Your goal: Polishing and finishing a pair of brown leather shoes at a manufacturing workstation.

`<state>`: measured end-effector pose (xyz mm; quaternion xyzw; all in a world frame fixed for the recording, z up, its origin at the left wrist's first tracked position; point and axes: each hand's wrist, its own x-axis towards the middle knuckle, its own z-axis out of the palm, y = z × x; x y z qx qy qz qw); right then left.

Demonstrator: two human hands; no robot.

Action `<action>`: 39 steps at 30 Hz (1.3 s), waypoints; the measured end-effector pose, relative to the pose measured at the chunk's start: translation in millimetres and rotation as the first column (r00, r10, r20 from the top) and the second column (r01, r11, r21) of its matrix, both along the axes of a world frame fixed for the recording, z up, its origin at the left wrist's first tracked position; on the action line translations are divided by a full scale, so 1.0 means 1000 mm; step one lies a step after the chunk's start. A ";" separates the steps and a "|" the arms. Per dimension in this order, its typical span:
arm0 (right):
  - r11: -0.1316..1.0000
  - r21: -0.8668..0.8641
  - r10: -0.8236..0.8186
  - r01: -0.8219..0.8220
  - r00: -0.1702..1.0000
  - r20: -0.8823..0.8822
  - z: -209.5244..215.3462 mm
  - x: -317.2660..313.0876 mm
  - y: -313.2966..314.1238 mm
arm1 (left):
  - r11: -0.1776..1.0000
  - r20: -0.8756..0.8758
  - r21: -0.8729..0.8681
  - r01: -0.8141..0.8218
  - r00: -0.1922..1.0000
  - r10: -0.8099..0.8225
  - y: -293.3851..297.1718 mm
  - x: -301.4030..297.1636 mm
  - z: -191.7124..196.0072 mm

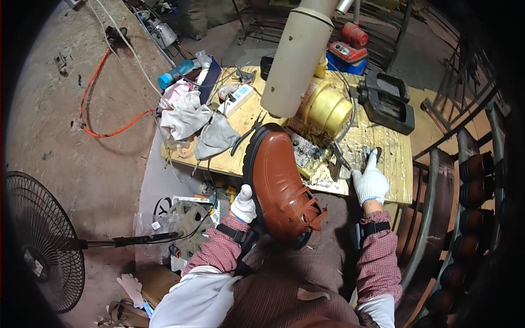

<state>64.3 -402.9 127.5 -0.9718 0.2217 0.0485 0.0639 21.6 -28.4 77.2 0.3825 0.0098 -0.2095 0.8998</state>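
A brown leather lace-up shoe (276, 175) with a black sole lies across the front edge of the worktable and my lap, toe pointing away. My left hand (244, 205), in a white knit glove, is at the shoe's left side with the thumb up; its other fingers are partly hidden, and it appears to grip the shoe. Over the table's right side is my right hand (372, 183), gloved in white, one finger stretched forward and the thumb apart. Its fingertip looks black, beside a small shiny patch. A dark pointed tool (342, 157) lies just left of it.
A yellow round machine part (326, 109) stands on the worktable (402, 164) beneath a thick grey pipe (298, 60). Black trays (389, 106) sit at back right, rags (186, 116) and a power strip (237, 100) at left. A fan (46, 240) stands left; metal racks (432, 202) line the right.
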 end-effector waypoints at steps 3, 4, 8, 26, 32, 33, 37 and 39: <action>0.997 0.064 -0.048 0.042 0.995 0.090 -0.017 0.004 -0.008 | 0.999 0.004 -0.034 -0.031 1.000 0.031 0.005 0.023 0.015; 0.994 0.096 -0.061 0.048 0.990 0.127 -0.021 0.004 -0.013 | 0.998 -0.007 -0.065 -0.015 1.000 0.015 0.006 0.024 0.020; 0.693 0.719 -0.365 -0.040 0.841 0.399 -0.017 -0.015 -0.032 | 0.966 -0.166 -0.227 0.126 0.972 -0.166 0.003 0.008 0.033; -0.228 0.973 -0.289 -0.020 0.956 -0.048 0.112 -0.176 0.015 | 0.865 -0.328 0.018 0.502 0.820 -0.469 -0.034 -0.033 0.024; 0.233 0.972 -0.269 -0.035 0.958 0.099 0.120 -0.182 0.033 | 0.851 -0.320 0.203 0.484 0.854 -0.410 -0.041 -0.035 0.030; 0.244 0.969 -0.275 0.033 0.961 0.037 0.118 -0.179 0.033 | 0.836 -0.322 0.244 0.491 0.854 -0.408 -0.043 -0.036 0.031; 0.528 0.810 -0.198 -0.255 0.890 0.410 0.110 -0.164 0.027 | 0.869 -0.331 0.084 0.488 0.836 -0.437 -0.048 -0.041 0.035; 0.520 0.819 -0.164 -0.241 0.913 0.373 0.110 -0.165 0.024 | 0.823 -0.326 0.172 0.541 0.820 -0.471 -0.048 -0.043 0.034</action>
